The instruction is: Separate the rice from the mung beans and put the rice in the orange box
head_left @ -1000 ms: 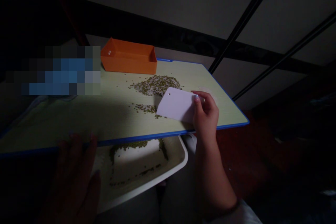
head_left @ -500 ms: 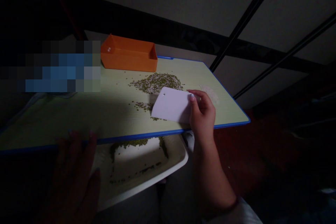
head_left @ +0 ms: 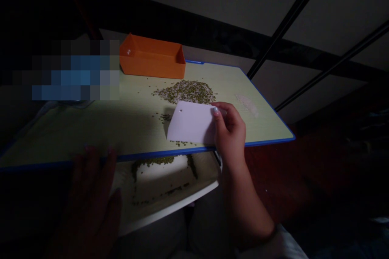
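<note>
Scraper [head_left: 191, 123] in right hand [head_left: 230, 131] had shifted left across the counter [head_left: 269, 125], pinched at its right end, jutting left of the fingers. It looked light, stiff, best held there. Left hand [head_left: 94, 188] lay spread, seemingly empty.

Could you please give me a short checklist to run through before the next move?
1. White scraper gripped by the right hand: ok, thumb on its near face.
2. Tray below the near table edge: ok, its far part is hidden under the edge.
3. Left hand steadying the tray: cannot tell, too dark to see contact.
4. Strip between scraper and edge free of loose seeds: not ok, some lie there.
5. Pale patch apart from the main seed pile: ok, a gap shows.
6. Orange bin clear of the scraper: ok, it stands behind the pile.
</note>
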`<move>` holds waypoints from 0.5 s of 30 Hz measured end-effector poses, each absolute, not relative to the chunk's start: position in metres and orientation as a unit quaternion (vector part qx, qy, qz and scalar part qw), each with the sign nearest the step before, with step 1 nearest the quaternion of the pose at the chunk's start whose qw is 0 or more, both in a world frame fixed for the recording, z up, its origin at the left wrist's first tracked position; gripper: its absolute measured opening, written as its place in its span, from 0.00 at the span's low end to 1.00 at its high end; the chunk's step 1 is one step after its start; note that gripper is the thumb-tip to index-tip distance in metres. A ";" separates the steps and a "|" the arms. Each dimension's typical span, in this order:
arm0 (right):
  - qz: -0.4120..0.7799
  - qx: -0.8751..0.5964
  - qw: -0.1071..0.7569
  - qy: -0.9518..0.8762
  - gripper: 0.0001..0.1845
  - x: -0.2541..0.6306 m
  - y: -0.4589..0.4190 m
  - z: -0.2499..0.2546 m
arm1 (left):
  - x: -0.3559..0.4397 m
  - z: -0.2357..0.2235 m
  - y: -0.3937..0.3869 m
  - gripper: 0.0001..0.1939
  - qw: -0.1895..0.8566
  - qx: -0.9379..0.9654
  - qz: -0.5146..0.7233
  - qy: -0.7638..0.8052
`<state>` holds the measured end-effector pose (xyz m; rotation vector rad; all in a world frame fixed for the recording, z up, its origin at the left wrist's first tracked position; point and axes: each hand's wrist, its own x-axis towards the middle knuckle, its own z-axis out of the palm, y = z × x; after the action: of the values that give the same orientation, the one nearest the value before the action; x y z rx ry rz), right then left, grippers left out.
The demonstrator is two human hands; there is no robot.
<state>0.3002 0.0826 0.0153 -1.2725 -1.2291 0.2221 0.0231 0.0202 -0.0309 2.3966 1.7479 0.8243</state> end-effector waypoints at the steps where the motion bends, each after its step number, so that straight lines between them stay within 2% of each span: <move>1: 0.096 -0.556 0.626 -0.539 0.07 0.299 0.082 0.015 | 0.022 -0.033 0.021 0.36 0.025 0.781 0.271 0.562; 15: 0.118 -0.551 0.611 -0.556 0.08 0.296 0.086 0.017 | 0.018 -0.037 0.021 0.36 0.042 0.782 0.261 0.565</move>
<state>0.2961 0.0859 0.0173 -1.2716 -1.2832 0.2721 0.0178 0.0208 -0.0373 2.3924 1.7297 0.7993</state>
